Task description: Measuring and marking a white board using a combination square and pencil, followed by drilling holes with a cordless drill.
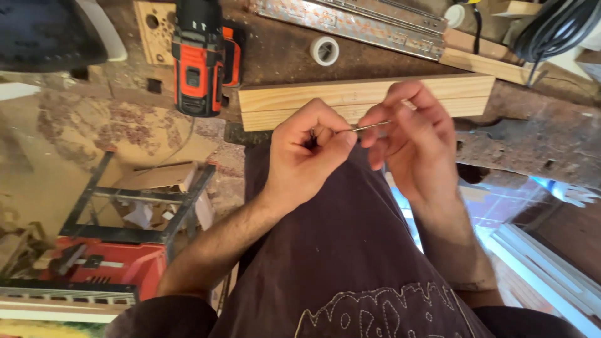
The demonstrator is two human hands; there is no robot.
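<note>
My left hand and my right hand meet in front of my dark shirt, close to the workbench edge. Between their fingertips is a thin metal drill bit, lying roughly level. The right thumb and forefinger pinch its right end. The left fingers close around its left end, where something small and dark sits hidden in the fist. Just beyond the hands, two pale wooden boards lie stacked on the bench.
An orange-and-black cordless drill lies on the worn workbench at the left. A roll of white tape and metal drawer slides sit further back. Black cable coils at the top right. A red machine on a black frame stands on the floor at the left.
</note>
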